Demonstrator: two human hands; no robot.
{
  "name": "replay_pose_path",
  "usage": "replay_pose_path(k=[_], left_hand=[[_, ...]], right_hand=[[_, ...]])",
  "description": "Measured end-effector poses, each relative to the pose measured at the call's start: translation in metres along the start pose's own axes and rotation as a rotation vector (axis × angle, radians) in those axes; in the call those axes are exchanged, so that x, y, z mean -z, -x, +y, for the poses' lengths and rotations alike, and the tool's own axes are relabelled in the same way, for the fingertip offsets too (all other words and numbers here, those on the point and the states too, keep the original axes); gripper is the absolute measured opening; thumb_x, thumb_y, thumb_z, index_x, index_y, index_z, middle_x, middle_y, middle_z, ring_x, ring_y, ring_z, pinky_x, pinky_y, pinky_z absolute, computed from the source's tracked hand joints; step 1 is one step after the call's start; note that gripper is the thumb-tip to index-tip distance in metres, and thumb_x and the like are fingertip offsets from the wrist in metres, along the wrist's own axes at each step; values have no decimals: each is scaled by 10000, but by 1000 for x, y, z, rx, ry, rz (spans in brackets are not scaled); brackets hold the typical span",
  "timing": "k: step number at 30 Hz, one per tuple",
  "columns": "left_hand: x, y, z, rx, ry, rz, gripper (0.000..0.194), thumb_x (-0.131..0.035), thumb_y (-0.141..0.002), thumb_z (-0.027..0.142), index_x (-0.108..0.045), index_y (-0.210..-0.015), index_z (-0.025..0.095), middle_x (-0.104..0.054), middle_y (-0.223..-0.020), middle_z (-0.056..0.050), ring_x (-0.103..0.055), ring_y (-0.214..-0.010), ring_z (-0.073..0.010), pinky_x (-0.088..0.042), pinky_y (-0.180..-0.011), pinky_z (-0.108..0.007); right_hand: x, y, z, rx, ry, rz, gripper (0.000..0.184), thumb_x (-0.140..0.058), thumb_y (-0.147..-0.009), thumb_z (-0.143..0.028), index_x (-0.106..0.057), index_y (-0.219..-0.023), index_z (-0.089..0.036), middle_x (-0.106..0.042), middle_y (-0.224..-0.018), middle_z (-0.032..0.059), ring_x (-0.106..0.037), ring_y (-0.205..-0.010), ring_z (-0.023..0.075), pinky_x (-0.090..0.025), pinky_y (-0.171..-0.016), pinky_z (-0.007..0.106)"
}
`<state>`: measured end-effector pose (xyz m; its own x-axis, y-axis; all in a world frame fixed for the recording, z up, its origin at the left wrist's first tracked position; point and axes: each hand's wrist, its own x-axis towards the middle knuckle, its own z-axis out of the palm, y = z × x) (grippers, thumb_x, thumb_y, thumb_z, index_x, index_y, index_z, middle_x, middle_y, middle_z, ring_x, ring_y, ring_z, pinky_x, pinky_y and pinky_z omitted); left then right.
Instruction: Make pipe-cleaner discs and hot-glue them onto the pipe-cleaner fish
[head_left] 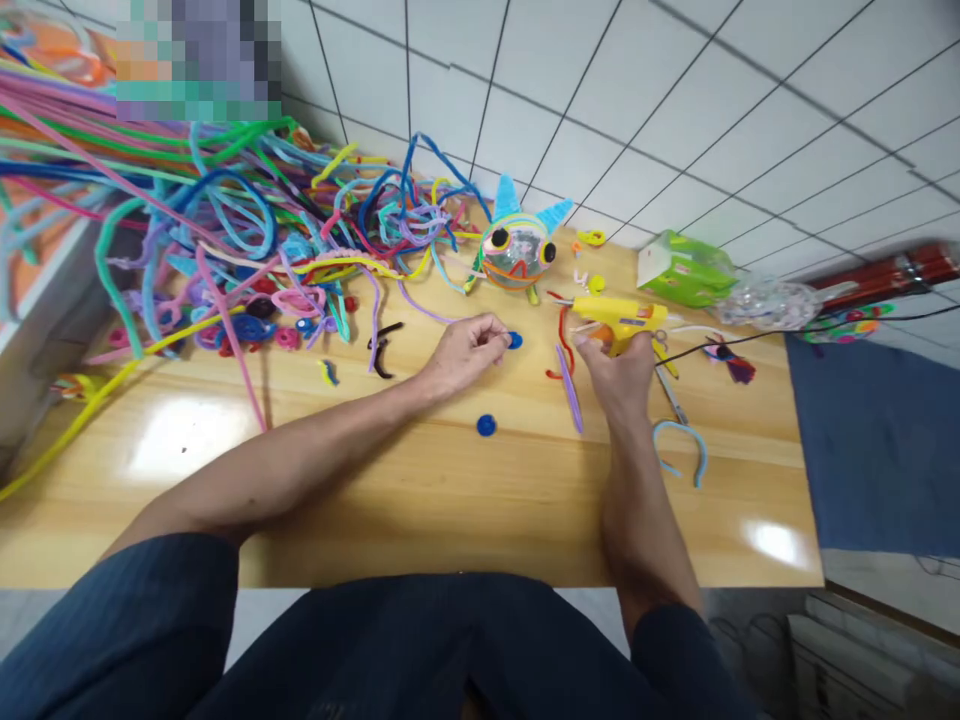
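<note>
My left hand (466, 352) rests on the wooden table (420, 480) with its fingers pinched on a small blue disc (514, 341). My right hand (619, 372) is wrapped round the handle of a yellow glue gun (619, 317), whose nozzle points left toward the blue disc. A second blue disc (487, 425) lies loose on the table nearer to me. Behind the hands stands a clear round craft creature (516, 250) with blue ears and black eyes. A purple pipe cleaner (569, 386) and a red one (562, 345) lie between my hands.
A big tangle of coloured pipe cleaners (225, 230) covers the table's left and far side. A green box (679, 268), crumpled clear plastic (765, 300) and a red tube (892, 272) sit at the far right. A light-blue bent piece (682, 445) lies right of my right arm.
</note>
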<state>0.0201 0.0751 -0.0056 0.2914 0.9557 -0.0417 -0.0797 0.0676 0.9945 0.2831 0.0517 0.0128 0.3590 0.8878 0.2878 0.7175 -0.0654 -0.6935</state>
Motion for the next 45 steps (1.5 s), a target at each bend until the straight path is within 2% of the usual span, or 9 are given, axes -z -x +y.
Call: replay_pose_path(k=[3, 7, 11, 15, 21, 27, 34, 40, 45], left_hand=[[1, -2, -2, -31, -68, -32, 124, -684, -916, 236, -683, -801, 189, -663, -651, 16, -528, -585, -118, -385, -602, -269], [4, -2, -4, -87, -116, -84, 122, -664, -929, 237, -684, -821, 183, -647, -675, 23, -528, -608, -113, -394, -615, -265], [6, -1, -4, -155, -157, -108, 116, -661, -920, 238, -688, -823, 180, -622, -689, 34, -488, -614, -103, -388, -615, -263], [5, 0, -3, -179, -183, -110, 108, -656, -911, 226, -697, -823, 180, -634, -702, 31, -500, -635, -103, -395, -623, -259], [5, -1, -6, -210, -196, -117, 119, -658, -922, 215, -694, -814, 179, -610, -679, 34, -489, -627, -99, -378, -609, -255], [5, 1, -4, -219, -228, -123, 125, -664, -931, 228, -713, -829, 175, -611, -684, 28, -481, -626, -99, -360, -593, -256], [5, 1, -5, -239, -255, -121, 127, -661, -928, 228, -716, -828, 174, -605, -675, 28, -474, -616, -98, -359, -582, -251], [4, 1, -6, -239, -274, -96, 114, -683, -932, 224, -716, -835, 175, -596, -657, 30, -495, -615, -103, -380, -586, -245], [4, 1, -6, -255, -256, -111, 132, -674, -942, 231, -717, -831, 175, -606, -669, 25, -486, -613, -98, -373, -580, -241]], right_hand=[[-10, 11, -7, -57, 50, -13, 480, -860, -746, -617, -646, -977, -255, -663, -860, 5, -643, -756, 215, -642, -816, 455], [-16, 16, 1, -28, 59, 23, 426, -829, -789, -587, -653, -976, -248, -688, -827, -13, -664, -729, 203, -659, -798, 449], [-16, 13, 9, 19, 119, 11, 339, -801, -832, -510, -650, -994, -253, -738, -907, 27, -708, -774, 227, -656, -805, 456], [-15, 11, 8, 26, 178, -64, 256, -765, -869, -447, -637, -990, -261, -727, -939, 57, -732, -838, 261, -639, -794, 461], [-15, 12, 2, 39, 252, -85, 169, -726, -844, -372, -615, -916, -267, -703, -891, 31, -731, -841, 271, -631, -845, 492], [-15, 10, 7, 52, 280, -103, 179, -740, -836, -288, -573, -898, -265, -700, -909, 44, -733, -864, 277, -642, -867, 513], [-17, 11, 20, 132, 233, -94, 133, -703, -893, -314, -593, -955, -273, -698, -938, 57, -729, -945, 294, -644, -827, 482], [-16, 10, 14, 124, 269, -92, 171, -719, -832, -269, -575, -926, -266, -696, -920, 51, -720, -901, 281, -624, -856, 480], [-12, 8, 10, 111, 263, -92, 173, -706, -798, -279, -545, -863, -278, -681, -843, 14, -664, -777, 233, -608, -830, 460]])
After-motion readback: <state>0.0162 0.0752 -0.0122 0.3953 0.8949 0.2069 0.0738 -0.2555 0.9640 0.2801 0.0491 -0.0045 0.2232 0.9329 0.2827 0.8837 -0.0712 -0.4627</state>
